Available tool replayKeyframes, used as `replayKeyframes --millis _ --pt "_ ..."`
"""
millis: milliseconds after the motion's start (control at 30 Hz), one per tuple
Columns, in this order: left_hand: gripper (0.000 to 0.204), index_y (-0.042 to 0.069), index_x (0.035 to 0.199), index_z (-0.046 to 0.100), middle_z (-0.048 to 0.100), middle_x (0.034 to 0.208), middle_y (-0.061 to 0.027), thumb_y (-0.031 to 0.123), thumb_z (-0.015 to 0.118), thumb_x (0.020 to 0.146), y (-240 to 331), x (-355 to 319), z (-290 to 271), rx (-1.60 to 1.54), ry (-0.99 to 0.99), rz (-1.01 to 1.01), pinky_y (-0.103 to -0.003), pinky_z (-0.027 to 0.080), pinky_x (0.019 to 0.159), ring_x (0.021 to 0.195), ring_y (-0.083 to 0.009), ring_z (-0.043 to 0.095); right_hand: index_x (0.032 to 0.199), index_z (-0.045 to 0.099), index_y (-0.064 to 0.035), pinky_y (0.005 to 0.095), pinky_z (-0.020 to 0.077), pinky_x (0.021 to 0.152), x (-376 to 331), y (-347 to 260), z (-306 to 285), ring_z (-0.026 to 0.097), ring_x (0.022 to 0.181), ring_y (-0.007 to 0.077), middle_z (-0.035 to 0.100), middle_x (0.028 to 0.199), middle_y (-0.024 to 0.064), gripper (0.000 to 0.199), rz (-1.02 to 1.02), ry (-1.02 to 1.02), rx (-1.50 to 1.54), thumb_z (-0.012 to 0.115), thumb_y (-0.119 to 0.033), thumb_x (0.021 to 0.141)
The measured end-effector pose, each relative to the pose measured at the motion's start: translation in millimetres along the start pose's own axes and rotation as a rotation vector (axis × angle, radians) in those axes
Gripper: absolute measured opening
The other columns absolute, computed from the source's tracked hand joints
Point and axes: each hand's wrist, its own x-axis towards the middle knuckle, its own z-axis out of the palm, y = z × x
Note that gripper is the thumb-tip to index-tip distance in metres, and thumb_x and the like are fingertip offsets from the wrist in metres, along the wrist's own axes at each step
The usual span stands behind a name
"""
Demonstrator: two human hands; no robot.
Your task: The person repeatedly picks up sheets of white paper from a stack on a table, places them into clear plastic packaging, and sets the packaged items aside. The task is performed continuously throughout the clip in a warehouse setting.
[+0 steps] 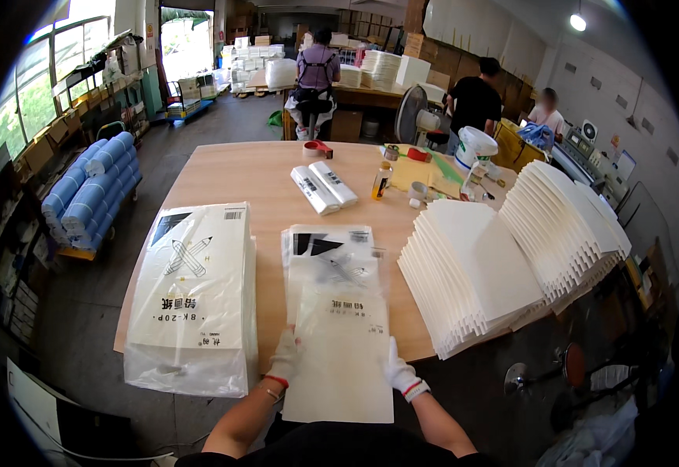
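Note:
Both hands wear white gloves. My left hand (285,356) grips the left edge of a stack of cream paper (339,381), and my right hand (398,364) grips its right edge; some fingers are hidden at the sides. The far part of the stack lies under or inside clear printed plastic (326,245) with a dark corner patch and a pencil drawing. Its near end reaches past the table edge towards my body. To the left lies a pile of filled clear bags (191,303) with crossed pencils printed on top. On the right, fanned stacks of cream paper (479,272) lean in steps.
Two folded white plastic packs (322,187), an orange bottle (381,180), tape rolls (417,191) and a white bucket (477,146) stand farther back on the wooden table (222,175). Blue rolls (94,187) sit on a cart at left. Several people work beyond. A stool (569,366) stands at right.

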Motion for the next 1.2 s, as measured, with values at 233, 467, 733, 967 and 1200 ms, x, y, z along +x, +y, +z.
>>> replayKeyframes --millis 233,467,733,967,1200 --pt "0.022 0.003 0.114 0.054 0.059 0.105 -0.021 0.004 0.058 0.092 50.0 -132.8 -87.8 0.179 -0.433 -0.155 -0.042 0.05 0.082 0.095 -0.0373 0.06 0.158 0.017 -0.0093 0.0552 0.0534 0.066 -106.1 33.5 59.9 0.07 0.077 0.0433 0.073 0.095 0.0239 0.066 -0.257 0.3 0.31 0.048 -0.032 0.104" --pt "0.007 0.002 0.093 0.052 0.06 0.089 -0.0158 0.001 0.056 0.087 64.4 -141.4 -96.3 0.044 -0.372 -0.202 -0.038 0.05 0.072 0.079 -0.0294 0.058 0.144 0.046 -0.0076 0.0547 0.0541 0.067 -123.9 15.0 66.3 0.07 0.079 0.0412 0.073 0.097 0.0229 0.044 -0.601 0.433 0.413 0.049 -0.026 0.105" --pt "0.007 0.003 0.082 0.054 0.057 0.082 -0.0133 -0.003 0.055 0.079 79.3 -117.8 -105.1 -0.081 -0.259 0.093 -0.037 0.049 0.072 0.078 -0.0284 0.059 0.149 0.046 -0.0021 0.0362 0.056 0.092 -139.7 58.2 27.8 0.07 0.107 0.0197 0.073 0.114 0.0111 0.052 -0.377 -0.237 0.798 0.055 -0.026 0.104" --pt "0.011 0.007 0.082 0.059 0.057 0.08 -0.0102 0.002 0.068 0.08 234.9 -51.3 -119.5 0.039 -0.299 0.487 -0.036 0.048 0.058 0.067 -0.0274 0.06 0.142 0.051 0.001 0.041 0.0499 0.105 -93.5 -16.4 49.3 0.062 0.122 0.0261 0.06 0.139 0.0166 0.046 -0.077 -0.302 1.741 0.053 -0.025 0.105" --pt "0.01 0.008 0.088 0.055 0.06 0.094 -0.0066 0.012 0.054 0.097 248.7 -49.5 -221.6 -0.563 0.429 0.506 -0.035 0.053 0.067 0.08 -0.0197 0.061 0.14 0.05 0.0014 0.035 0.0555 0.094 -60.2 -200.8 -16.4 0.065 0.111 0.0207 0.062 0.132 0.0121 0.042 -0.546 -0.455 1.71 0.054 -0.019 0.104"
